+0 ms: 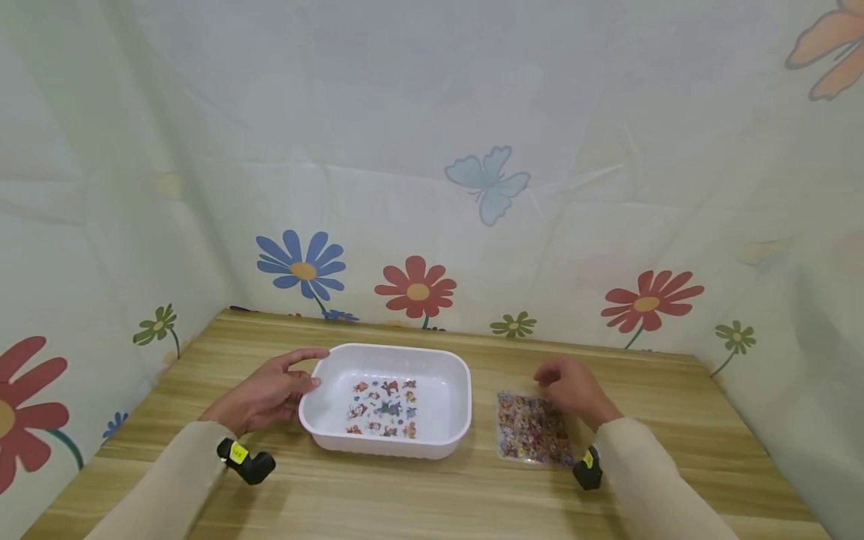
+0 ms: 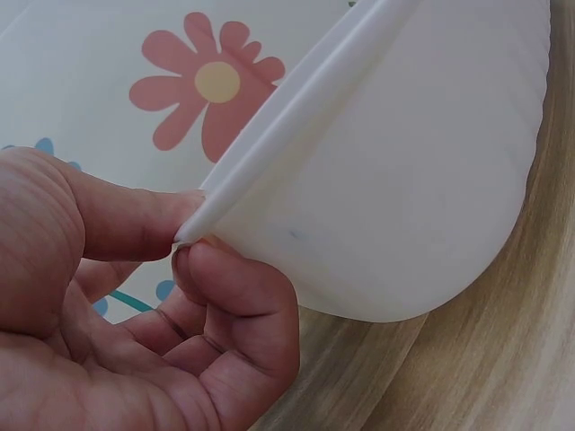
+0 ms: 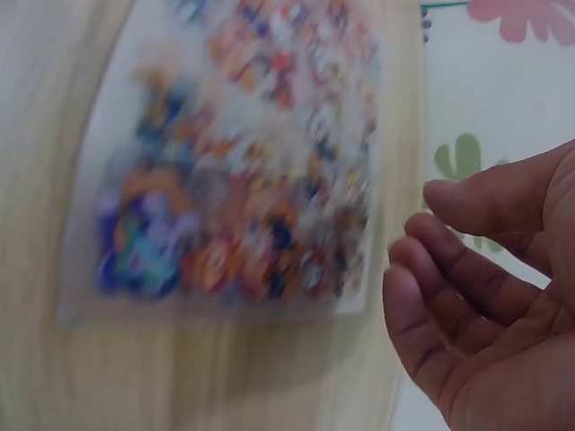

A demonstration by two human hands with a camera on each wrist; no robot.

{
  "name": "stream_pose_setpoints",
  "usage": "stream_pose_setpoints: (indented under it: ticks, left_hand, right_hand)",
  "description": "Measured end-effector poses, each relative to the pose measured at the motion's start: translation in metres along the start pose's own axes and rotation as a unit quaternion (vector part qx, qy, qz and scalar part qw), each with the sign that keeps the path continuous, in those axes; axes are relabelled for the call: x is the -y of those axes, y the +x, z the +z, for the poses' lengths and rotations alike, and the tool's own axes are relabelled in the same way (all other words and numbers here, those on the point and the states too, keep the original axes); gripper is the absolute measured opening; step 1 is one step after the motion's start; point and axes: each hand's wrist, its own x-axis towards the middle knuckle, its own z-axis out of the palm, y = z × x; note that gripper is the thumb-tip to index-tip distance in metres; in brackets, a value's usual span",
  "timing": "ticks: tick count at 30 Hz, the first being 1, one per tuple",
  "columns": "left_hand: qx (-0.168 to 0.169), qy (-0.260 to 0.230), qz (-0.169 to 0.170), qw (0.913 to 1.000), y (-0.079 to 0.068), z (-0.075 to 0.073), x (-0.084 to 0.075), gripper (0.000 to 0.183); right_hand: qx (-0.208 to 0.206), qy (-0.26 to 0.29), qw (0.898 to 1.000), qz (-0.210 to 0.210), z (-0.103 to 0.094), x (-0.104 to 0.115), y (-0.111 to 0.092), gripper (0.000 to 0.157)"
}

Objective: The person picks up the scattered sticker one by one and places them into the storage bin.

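Observation:
A white plastic tray (image 1: 442, 442) with rounded corners stands on the wooden table, and cartoon stickers (image 1: 388, 409) lie spread over its floor. My left hand (image 1: 273, 394) pinches the tray's left rim; the left wrist view shows the thumb above and the curled index finger (image 2: 247, 278) beneath. To the right of the tray lies a clear flat pack (image 1: 533, 427) crowded with small colourful cartoon figures. Over that pack's far right corner hovers my right hand (image 1: 574, 386), its fingers loosely bent and holding nothing. In the right wrist view, the pack (image 3: 243, 180) is blurred beside the fingertips.
The table (image 1: 378, 502) has a light wood grain. Behind and beside it hangs a pale cloth (image 1: 378, 195) printed with flowers and a butterfly. Black devices with yellow labels sit at the left wrist (image 1: 246, 460) and right wrist (image 1: 589, 469).

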Motion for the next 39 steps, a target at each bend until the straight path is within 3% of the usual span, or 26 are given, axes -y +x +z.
stream_pose_setpoints:
  ticks: [9, 15, 21, 30, 39]
  left_hand:
    - [-0.004, -0.002, -0.002, 1.0000, 0.003, 0.000, 0.001, 0.062]
    - [0.009, -0.008, 0.005, 0.9999, 0.003, -0.001, 0.001, 0.063]
    - [-0.002, -0.003, -0.001, 1.0000, 0.005, 0.000, 0.001, 0.061]
    - [0.003, -0.001, 0.001, 1.0000, 0.005, 0.003, 0.002, 0.062]
    - [0.000, 0.001, -0.002, 1.0000, 0.006, 0.002, 0.002, 0.062]
  right_hand:
    - [0.013, -0.023, 0.999, 0.037, -0.003, -0.019, -0.001, 0.027]
    - [0.011, -0.048, 0.998, 0.026, -0.003, -0.025, 0.000, 0.015]
    - [0.006, -0.049, 0.999, 0.005, -0.001, -0.026, 0.000, 0.016]
    - [0.008, -0.037, 0.999, 0.012, 0.002, -0.033, 0.000, 0.020]
    - [0.012, -0.015, 0.999, 0.035, 0.003, -0.034, 0.001, 0.013]
